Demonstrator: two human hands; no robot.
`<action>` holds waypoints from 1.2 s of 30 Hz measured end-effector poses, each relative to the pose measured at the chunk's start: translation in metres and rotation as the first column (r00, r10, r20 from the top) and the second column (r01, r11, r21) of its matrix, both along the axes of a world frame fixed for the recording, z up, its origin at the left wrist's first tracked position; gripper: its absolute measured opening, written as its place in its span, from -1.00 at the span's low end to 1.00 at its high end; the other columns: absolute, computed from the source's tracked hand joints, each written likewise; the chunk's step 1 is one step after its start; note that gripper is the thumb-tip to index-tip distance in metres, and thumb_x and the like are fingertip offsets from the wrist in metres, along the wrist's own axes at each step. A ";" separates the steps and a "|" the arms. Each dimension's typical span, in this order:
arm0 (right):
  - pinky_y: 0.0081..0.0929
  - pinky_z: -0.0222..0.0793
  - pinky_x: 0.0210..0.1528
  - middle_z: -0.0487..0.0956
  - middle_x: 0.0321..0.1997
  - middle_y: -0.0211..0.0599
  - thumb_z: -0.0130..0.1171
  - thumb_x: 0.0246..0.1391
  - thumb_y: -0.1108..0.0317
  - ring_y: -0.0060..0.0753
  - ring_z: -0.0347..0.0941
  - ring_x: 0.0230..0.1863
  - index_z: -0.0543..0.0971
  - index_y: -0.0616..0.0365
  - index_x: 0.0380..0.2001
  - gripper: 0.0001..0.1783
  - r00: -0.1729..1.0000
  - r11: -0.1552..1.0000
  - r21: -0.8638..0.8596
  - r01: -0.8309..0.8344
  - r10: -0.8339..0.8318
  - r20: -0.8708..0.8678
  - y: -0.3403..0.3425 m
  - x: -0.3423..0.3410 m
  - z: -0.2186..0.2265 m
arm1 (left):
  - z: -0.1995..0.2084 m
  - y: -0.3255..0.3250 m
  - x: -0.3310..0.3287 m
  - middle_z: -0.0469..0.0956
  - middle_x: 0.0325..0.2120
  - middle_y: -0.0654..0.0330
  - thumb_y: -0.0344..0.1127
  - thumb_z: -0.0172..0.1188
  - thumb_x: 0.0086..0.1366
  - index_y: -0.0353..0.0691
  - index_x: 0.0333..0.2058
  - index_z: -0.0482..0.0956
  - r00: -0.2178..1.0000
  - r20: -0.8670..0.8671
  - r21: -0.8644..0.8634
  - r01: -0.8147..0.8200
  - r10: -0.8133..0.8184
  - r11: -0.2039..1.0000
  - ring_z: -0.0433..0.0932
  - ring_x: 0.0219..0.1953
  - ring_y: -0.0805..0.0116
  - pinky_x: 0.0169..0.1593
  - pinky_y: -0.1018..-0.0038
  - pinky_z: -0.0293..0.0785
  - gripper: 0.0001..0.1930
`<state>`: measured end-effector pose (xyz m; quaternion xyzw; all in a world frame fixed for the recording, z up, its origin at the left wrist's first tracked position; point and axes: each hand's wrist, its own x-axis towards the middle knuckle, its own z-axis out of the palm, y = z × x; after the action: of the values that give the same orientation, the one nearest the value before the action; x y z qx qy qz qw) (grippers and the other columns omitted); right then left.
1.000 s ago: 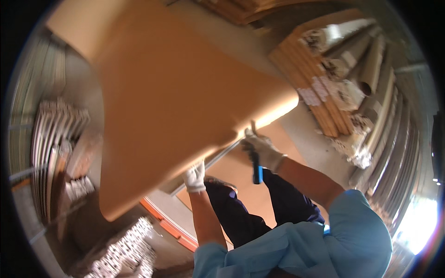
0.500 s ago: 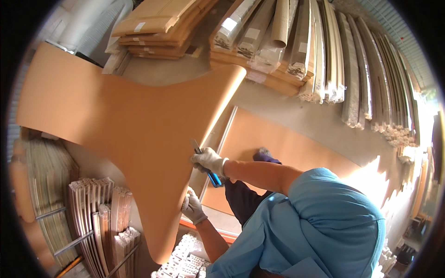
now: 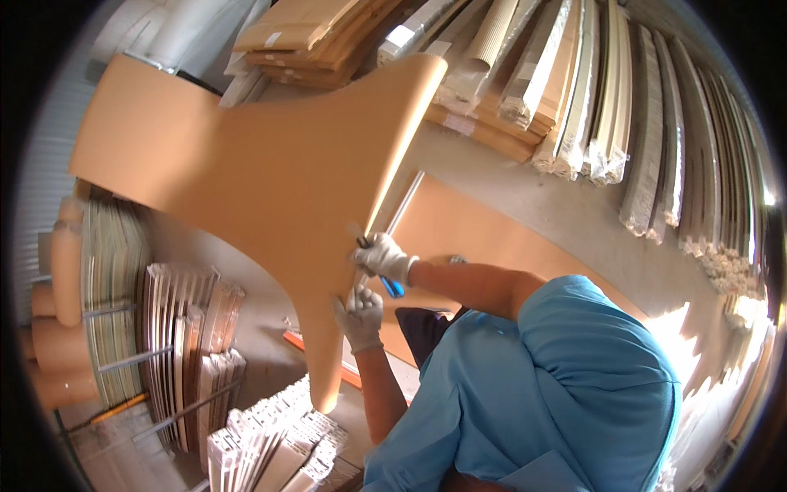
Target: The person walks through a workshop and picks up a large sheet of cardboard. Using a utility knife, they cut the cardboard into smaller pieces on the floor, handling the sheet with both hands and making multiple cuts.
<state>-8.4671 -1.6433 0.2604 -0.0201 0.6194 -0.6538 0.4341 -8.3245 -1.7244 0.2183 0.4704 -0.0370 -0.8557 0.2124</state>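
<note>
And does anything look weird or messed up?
Only the big brown sheet: it looks bowed and wavy, while the other brown sheet lies flatter. The wide lens may exaggerate that. No spill stands out.

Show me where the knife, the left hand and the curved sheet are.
Knife [image 3: 393, 288]: head view, on its blue handle.
Left hand [image 3: 361, 318]: head view, on its gloved middle.
Curved sheet [image 3: 262, 156]: head view, on its broad brown face.

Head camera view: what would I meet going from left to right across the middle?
Brown roll → upright greenish panels → upright pale strips → gloved left hand → blue knife handle → blue shirt sleeve.
</note>
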 end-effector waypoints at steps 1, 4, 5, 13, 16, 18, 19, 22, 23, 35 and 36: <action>-0.56 0.31 -0.64 0.48 -0.66 -0.36 0.27 -0.10 0.29 -0.56 0.38 -0.68 0.52 0.21 -0.53 -0.78 0.995 0.997 -0.013 -0.082 0.083 0.055 0.010 -0.004 0.003 | -0.001 0.004 0.002 0.26 -0.66 0.30 0.07 0.08 0.24 -0.15 -0.57 0.39 0.991 -0.124 -0.083 0.032 -0.043 0.996 0.23 -0.55 0.41 -0.37 0.42 0.23 -0.59; -0.58 0.34 -0.59 0.51 -0.59 -0.41 0.27 -0.03 0.18 -0.59 0.38 -0.63 0.55 0.14 -0.35 -0.72 0.919 0.951 0.006 -0.308 0.299 -0.257 0.059 -0.001 0.003 | 0.003 0.007 0.020 0.18 -0.68 0.33 -0.10 0.07 0.28 -0.12 -0.57 0.36 0.893 -0.419 -0.240 0.066 -0.165 0.968 0.15 -0.58 0.45 -0.42 0.44 0.18 -0.69; -0.58 0.35 -0.56 0.52 -0.57 -0.44 0.25 -0.01 0.13 -0.59 0.39 -0.61 0.55 0.11 -0.29 -0.69 0.850 0.932 0.037 -0.360 0.344 -0.399 0.080 -0.001 0.001 | 0.007 0.005 0.028 0.17 -0.68 0.33 -0.13 0.06 0.28 -0.12 -0.56 0.36 0.923 -0.372 -0.209 0.019 -0.098 0.978 0.13 -0.58 0.45 -0.42 0.45 0.18 -0.72; -0.57 0.33 -0.60 0.47 -0.55 -0.37 0.09 0.13 0.18 -0.58 0.37 -0.62 0.49 0.18 -0.37 -0.74 0.955 0.890 0.454 -0.036 0.164 -0.247 0.272 0.026 -0.050 | 0.074 0.016 0.107 0.14 -0.66 0.36 -0.13 0.11 0.25 -0.12 -0.50 0.38 0.985 -0.113 -0.253 -0.158 0.133 0.955 0.09 -0.58 0.46 -0.45 0.50 0.12 -0.76; -0.59 0.30 -0.60 0.47 -0.54 -0.36 0.09 0.13 0.20 -0.58 0.34 -0.64 0.49 0.19 -0.36 -0.75 0.989 0.875 0.478 0.080 -0.009 -0.149 0.297 0.040 -0.063 | 0.087 0.024 0.125 0.18 -0.65 0.35 -0.13 0.13 0.24 -0.12 -0.47 0.40 0.977 -0.179 -0.272 -0.161 0.114 0.949 0.11 -0.58 0.46 -0.46 0.52 0.10 -0.77; -0.59 0.29 -0.61 0.47 -0.53 -0.36 0.08 0.13 0.20 -0.58 0.32 -0.65 0.50 0.19 -0.35 -0.75 0.990 0.935 0.339 0.107 -0.068 -0.126 0.293 0.047 -0.063 | 0.090 0.029 0.133 0.21 -0.65 0.34 -0.16 0.14 0.24 -0.11 -0.44 0.41 0.976 -0.192 -0.259 -0.154 0.105 0.954 0.12 -0.58 0.47 -0.47 0.54 0.08 -0.80; -0.59 0.28 -0.61 0.47 -0.53 -0.35 0.08 0.13 0.20 -0.58 0.31 -0.66 0.50 0.19 -0.35 -0.75 0.995 0.937 0.336 0.096 -0.086 -0.045 0.287 0.045 -0.059 | 0.090 0.032 0.137 0.23 -0.65 0.33 -0.15 0.14 0.24 -0.13 -0.45 0.43 0.966 -0.247 -0.276 -0.147 0.077 0.950 0.13 -0.58 0.47 -0.47 0.52 0.09 -0.79; -0.61 0.26 -0.63 0.47 -0.56 -0.36 0.11 0.12 0.14 -0.60 0.31 -0.67 0.51 0.22 -0.32 -0.68 0.976 0.984 0.168 0.052 -0.014 -0.219 0.264 0.056 -0.038 | 0.093 0.049 0.148 0.27 -0.66 0.32 -0.13 0.14 0.25 -0.16 -0.47 0.46 0.948 -0.314 -0.337 -0.152 0.041 0.929 0.14 -0.59 0.48 -0.48 0.51 0.11 -0.76; -0.61 0.26 -0.63 0.47 -0.57 -0.37 0.13 0.10 0.07 -0.61 0.31 -0.67 0.51 0.22 -0.32 -0.63 0.973 0.986 0.164 0.003 0.035 -0.227 0.257 0.061 -0.029 | 0.094 0.059 0.152 0.26 -0.67 0.33 -0.15 0.14 0.25 -0.16 -0.47 0.46 0.959 -0.276 -0.366 -0.166 0.064 0.916 0.13 -0.60 0.49 -0.49 0.53 0.10 -0.77; -0.61 0.21 -0.70 0.53 -0.56 -0.25 0.14 -0.10 -0.36 -0.61 0.27 -0.74 0.52 0.24 -0.42 -0.27 0.995 0.997 0.082 0.001 0.007 -0.102 0.313 0.073 0.014 | 0.035 0.254 0.190 0.45 -0.55 0.24 -0.17 0.11 0.28 -0.16 -0.26 0.49 0.985 -0.159 -0.483 -0.137 0.067 0.865 0.32 -0.61 0.44 -0.54 0.52 0.20 -0.80; -0.61 0.20 -0.70 0.53 -0.54 -0.25 0.15 -0.09 -0.35 -0.61 0.26 -0.75 0.52 0.24 -0.40 -0.28 0.998 0.996 0.080 -0.040 0.043 -0.039 0.332 0.076 0.007 | 0.028 0.274 0.192 0.45 -0.55 0.23 -0.17 0.11 0.28 -0.17 -0.26 0.48 0.982 -0.181 -0.459 -0.136 0.058 0.878 0.33 -0.61 0.43 -0.54 0.51 0.21 -0.80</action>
<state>-8.3911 -1.3108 0.2670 -0.0290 0.6530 -0.6191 0.4352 -8.1329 -1.4499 0.2465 0.3353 -0.2017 -0.8449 0.3649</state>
